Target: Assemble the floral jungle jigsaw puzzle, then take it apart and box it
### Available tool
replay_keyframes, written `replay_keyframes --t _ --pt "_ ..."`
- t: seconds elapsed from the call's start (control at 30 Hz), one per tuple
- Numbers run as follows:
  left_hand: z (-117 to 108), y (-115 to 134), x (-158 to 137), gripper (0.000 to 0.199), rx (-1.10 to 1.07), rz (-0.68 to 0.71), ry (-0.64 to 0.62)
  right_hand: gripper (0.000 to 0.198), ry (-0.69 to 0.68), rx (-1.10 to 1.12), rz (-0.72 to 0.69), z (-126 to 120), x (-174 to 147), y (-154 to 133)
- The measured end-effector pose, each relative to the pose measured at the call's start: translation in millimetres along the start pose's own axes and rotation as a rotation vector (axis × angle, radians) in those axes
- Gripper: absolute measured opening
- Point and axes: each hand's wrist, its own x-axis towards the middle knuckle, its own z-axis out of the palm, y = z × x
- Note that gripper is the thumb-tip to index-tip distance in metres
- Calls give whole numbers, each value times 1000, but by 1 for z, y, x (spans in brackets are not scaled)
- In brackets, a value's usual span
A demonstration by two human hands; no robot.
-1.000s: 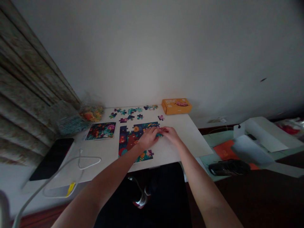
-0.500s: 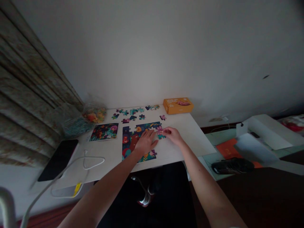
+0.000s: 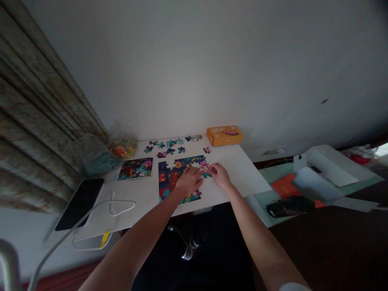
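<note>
A partly joined jigsaw puzzle [image 3: 173,178] with dark blue, red and teal pictures lies near the table's front edge. Across its middle rests my left hand [image 3: 188,181], palm down with fingers stretched out. My right hand [image 3: 221,175] is at the puzzle's right side, its thumb and fingers pinched on a pink and teal puzzle piece [image 3: 206,175]; the fingers partly hide the piece, and whether it is locked into its neighbours I cannot tell. Loose puzzle pieces [image 3: 170,143] are spread behind the puzzle, with one pink puzzle piece [image 3: 207,150] apart on the right.
Left of the puzzle lies a picture card [image 3: 135,168], then a black tablet-like device [image 3: 80,204] and a white cable [image 3: 121,201]. Plastic bags of pieces [image 3: 123,147] sit at the back left. An orange box [image 3: 224,136] stands against the wall. Opened white packaging [image 3: 330,167] is at right.
The camera view has shifted slightly. Both hands stay at nearly the same spots on the puzzle, the right one still at the piece on its right side.
</note>
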Motion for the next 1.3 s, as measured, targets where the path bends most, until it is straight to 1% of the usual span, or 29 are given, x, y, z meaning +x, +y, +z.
replay_keyframes --t 0.1,0.2,0.27,0.33,0.47,0.63,0.8,0.87,1.0,1.07,1.13,1.2,1.3 --pt "0 0 0 41 0 -6 0 22 22 3 -16 -3 -6 -3" --pt "0 0 0 41 -4 -16 -8 28 -11 -71 -91 -8 -15 -6" --pt "0 0 1 41 -8 -19 -6 29 -20 -117 -107 -10 -20 -8" --pt "0 0 1 41 -13 -18 -1 30 -15 -125 -81 -10 -21 -7" --pt "-1 1 1 40 -13 -19 2 29 -29 -64 -17 -11 -16 -3" --pt "-4 2 1 41 -6 -17 -18 26 -111 -25 37 -19 -10 1" --pt "-6 3 1 39 3 -20 -20 30 -187 -40 128 -23 -3 1" --pt "-5 3 2 40 2 -28 -21 34 -225 -26 150 -25 -1 -1" --pt "-5 3 2 40 0 -44 -23 52 -325 23 118 -30 8 -3" --pt "-5 3 1 39 3 -46 -22 50 -398 33 104 -33 13 -3" --pt "-7 3 1 39 5 -47 -23 42 -448 24 89 -33 18 -2" --pt "-8 3 1 38 2 -46 -21 38 -444 7 69 -32 21 -1" --pt "-8 4 2 38 -13 -44 -16 37 -390 9 40 -28 22 2"
